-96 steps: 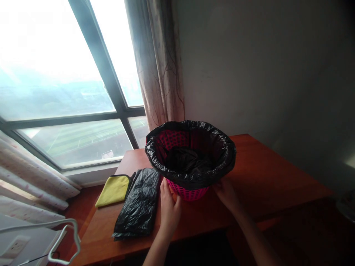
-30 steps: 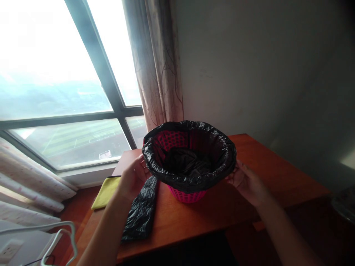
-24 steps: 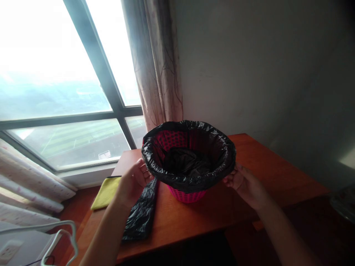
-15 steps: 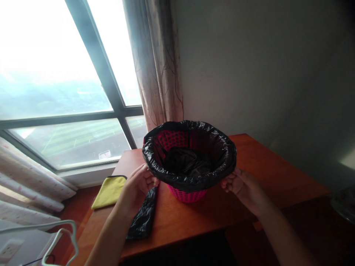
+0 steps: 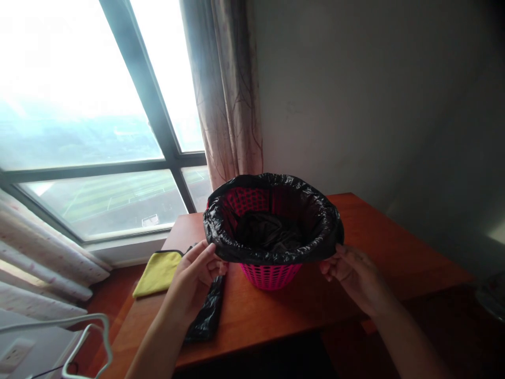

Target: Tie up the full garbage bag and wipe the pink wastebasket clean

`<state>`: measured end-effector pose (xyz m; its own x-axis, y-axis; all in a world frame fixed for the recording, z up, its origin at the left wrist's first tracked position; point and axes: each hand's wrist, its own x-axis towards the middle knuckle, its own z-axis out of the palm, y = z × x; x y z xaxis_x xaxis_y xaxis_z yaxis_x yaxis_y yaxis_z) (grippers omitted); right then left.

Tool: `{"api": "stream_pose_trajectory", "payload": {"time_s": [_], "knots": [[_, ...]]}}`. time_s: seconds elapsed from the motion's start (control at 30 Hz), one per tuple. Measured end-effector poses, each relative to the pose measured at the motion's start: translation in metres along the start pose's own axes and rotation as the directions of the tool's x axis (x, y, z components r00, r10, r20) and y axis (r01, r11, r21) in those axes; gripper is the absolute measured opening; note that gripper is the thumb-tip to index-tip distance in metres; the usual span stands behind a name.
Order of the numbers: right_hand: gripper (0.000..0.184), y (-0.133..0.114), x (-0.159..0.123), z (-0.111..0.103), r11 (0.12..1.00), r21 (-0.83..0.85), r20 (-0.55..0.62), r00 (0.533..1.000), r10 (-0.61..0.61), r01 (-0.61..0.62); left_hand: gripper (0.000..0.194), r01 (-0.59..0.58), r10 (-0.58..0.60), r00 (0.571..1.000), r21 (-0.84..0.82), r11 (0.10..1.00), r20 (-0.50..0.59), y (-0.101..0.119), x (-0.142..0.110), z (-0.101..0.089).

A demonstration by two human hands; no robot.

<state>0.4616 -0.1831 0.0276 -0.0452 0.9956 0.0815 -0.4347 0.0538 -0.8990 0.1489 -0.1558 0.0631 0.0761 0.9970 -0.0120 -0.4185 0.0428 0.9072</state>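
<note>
A pink perforated basket (image 5: 270, 276) stands on the wooden table, lined with a black plastic bag (image 5: 272, 257). The bag is folded outward over the rim all round, and its loose bottom lies crumpled inside. At the near left of the rim, my left hand (image 5: 201, 266) pinches the bag's edge between thumb and fingers. My right hand (image 5: 351, 271) grips the edge on the near right, its fingers curled partly under the overhang. Both hands pull the edge outward, so the bag stands away from the basket's wall.
A folded black plastic bag (image 5: 207, 316) lies on the table (image 5: 268, 321) behind my left forearm. To its left is a yellow cloth (image 5: 158, 271) with a dark edge. A window and curtain (image 5: 232, 95) rise behind. A white cable (image 5: 104, 337) loops at lower left.
Both hands have drawn the bag's near edge outward and slightly up, stretching it wider to the right. More of the pink basket shows beneath it.
</note>
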Motion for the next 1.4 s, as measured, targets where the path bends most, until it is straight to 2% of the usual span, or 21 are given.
{"api": "stream_pose_trajectory", "payload": {"time_s": [0.27, 0.53, 0.7, 1.07, 1.4], "knots": [[0.028, -0.001, -0.001, 0.0, 0.999, 0.021, 0.033, 0.999, -0.033, 0.032, 0.019, -0.024, 0.023, 0.999, 0.019, 1.0, 0.049, 0.001, -0.004, 0.001], [0.031, 0.004, -0.003, 0.001, 0.999, 0.001, 0.046, 0.998, 0.036, -0.036, 0.021, 0.004, -0.009, 0.994, 0.054, 0.999, 0.104, -0.004, -0.007, 0.0], [0.031, 0.005, -0.004, 0.005, 0.999, -0.022, 0.09, 0.995, 0.045, -0.043, 0.023, 0.026, -0.036, 0.991, 0.077, 0.997, 0.13, -0.006, -0.009, 0.001], [0.032, 0.007, -0.006, 0.01, 0.997, -0.06, 0.097, 0.994, 0.056, -0.05, 0.027, 0.048, -0.067, 0.983, 0.117, 0.992, 0.169, -0.012, -0.013, 0.001], [0.03, 0.007, -0.007, 0.013, 0.998, -0.059, 0.054, 0.998, 0.032, -0.029, 0.025, 0.042, -0.056, 0.991, 0.119, 0.992, 0.123, -0.014, -0.015, 0.002]]}}
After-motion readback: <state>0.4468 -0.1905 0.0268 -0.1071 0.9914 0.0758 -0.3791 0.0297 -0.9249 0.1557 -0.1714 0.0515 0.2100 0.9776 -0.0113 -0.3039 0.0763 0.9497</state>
